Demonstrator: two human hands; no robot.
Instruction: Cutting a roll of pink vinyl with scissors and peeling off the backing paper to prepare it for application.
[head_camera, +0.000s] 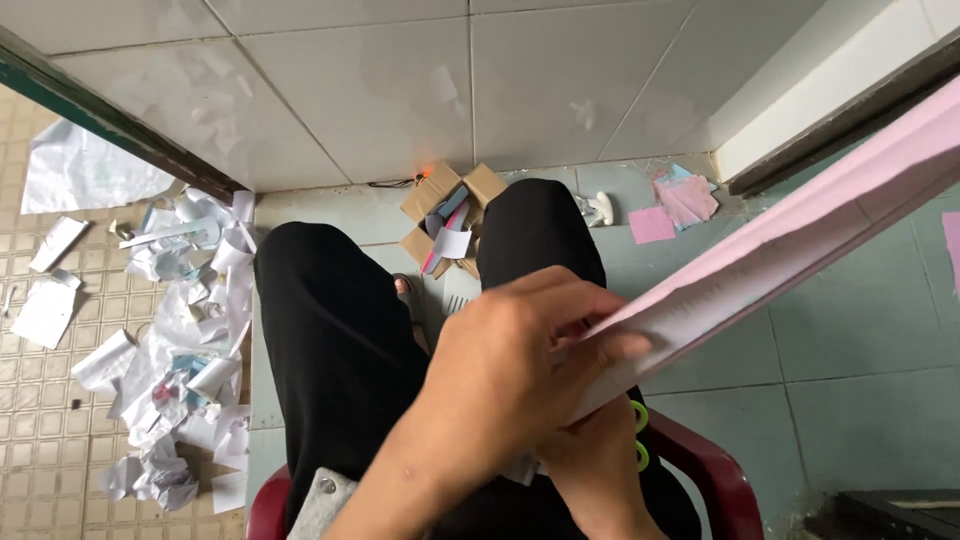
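Hands are working together over the lap: the left hand is closing thumb and fingers over the near end of a folded pink paper sheet, which is stretching up and away to the right edge of the view, while the right hand is curling shut below it around what seem to be green-handled scissors, only the loops showing. Judging by this, the step in hand looks like lining up the paper for a cut or crease; any next move would call for keeping the long sheet taut and the lower hand steady under it. Legs in black trousers are filling the red chair, so room near the body is tight. Open floor is lying to the right; a heap of white paper scraps is crowding the left, and a small cardboard box is sitting ahead by the wall, with pink paper squares near it.
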